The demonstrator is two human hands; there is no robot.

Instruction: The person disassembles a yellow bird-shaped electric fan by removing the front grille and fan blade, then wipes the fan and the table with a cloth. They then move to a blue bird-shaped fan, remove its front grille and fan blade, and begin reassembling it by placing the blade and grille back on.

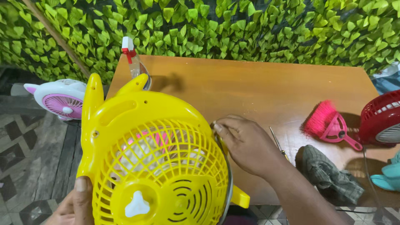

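Big yellow plastic fan housing with two ear-shaped prongs and a round slotted grille [154, 162], held upright and filling the lower left of the view, over the near left edge of the brown wooden tabletop [250, 87]. White three-lobed knob [137, 205] at grille centre, pink and white parts showing through the slots. Left hand [73, 204] at bottom left, thumb pressed on the housing's lower left rim, gripping it; fingers hidden behind. Right hand [246, 143] against the right rim of the housing, fingers curled narrow around the edge, thumb tip on the rim; what sits under the fingertips cannot be told. Housing blocks most of the tabletop's left part and the base of a clear spray bottle with red and white trigger head [131, 58] standing just behind the ear prongs. Thin metal screwdriver shaft [277, 143] lying just right of the right hand. Crumpled grey checked cloth [329, 175] near the right forearm on the near edge. Pink bristle brush with pink plastic handle [329, 123] further right, beside a red slotted fan housing [381, 116] cut off at the right edge. Teal plastic piece [387, 175] at far right, partly out of view. Small white and pink fan with ear prongs [60, 100] off the tabletop at left, above the patterned tile floor [25, 166]. Green artificial leaf wall [250, 25] behind everything.
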